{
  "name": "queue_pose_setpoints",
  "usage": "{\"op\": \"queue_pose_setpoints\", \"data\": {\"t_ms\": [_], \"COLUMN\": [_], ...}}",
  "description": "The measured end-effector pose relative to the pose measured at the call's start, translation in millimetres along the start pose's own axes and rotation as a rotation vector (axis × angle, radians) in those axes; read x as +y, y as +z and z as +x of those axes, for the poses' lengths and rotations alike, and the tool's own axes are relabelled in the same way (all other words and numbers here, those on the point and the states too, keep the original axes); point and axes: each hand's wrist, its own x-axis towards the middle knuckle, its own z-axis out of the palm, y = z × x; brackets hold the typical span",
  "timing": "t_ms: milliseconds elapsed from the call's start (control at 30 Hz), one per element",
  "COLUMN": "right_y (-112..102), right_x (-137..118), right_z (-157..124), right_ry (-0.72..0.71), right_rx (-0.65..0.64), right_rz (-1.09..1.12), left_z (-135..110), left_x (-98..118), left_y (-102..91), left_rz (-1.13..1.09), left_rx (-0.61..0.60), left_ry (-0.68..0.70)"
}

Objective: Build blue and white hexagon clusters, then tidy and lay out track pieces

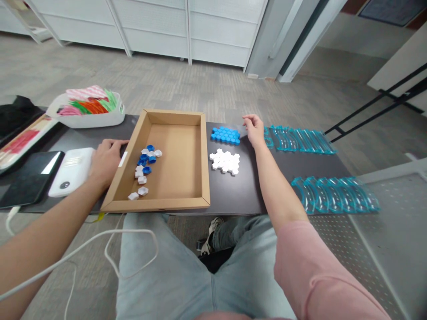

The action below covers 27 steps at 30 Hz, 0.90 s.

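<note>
A shallow cardboard box point(173, 202) lies on the dark table point(247, 191), with several loose blue and white hexagon pieces point(144, 166) along its left inside wall. My left hand point(106, 159) rests against the box's left outer wall, fingers curled on the table. To the right of the box sit a cluster of blue hexagon pieces point(226, 135) and a cluster of white hexagon pieces point(225, 161). My right hand point(254, 129) hovers just right of the blue cluster, fingers loosely apart, holding nothing I can see.
Two rows of clear blue curved pieces point(300, 139) point(333, 194) lie at the table's right. A white tub of coloured strips point(87, 109), a white device point(70, 171) and a black tablet point(28, 180) occupy the left. A white cable point(110, 249) hangs below.
</note>
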Motion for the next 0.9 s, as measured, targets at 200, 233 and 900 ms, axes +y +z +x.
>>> {"op": "queue_pose_setpoints", "data": {"t_ms": [200,233,900], "right_y": [17.4,25.5,186.7], "right_x": [-52.9,-68.5,-201.6], "right_z": [-17.4,-27.7,-168.4], "right_ry": [-0.227,-0.259,-0.693], "right_rx": [-0.145,-0.207,-1.312], "right_rz": [-0.012,-0.016,-0.497], "left_z": [-6.1,-6.1,1.2], "left_x": [7.1,6.6,-3.8], "left_y": [-5.6,-4.1,24.7], "left_rz": [-0.076,-0.088,-0.195], "left_rx": [-0.017,-0.007,0.171], "left_ry": [-0.004,-0.003,0.037]}}
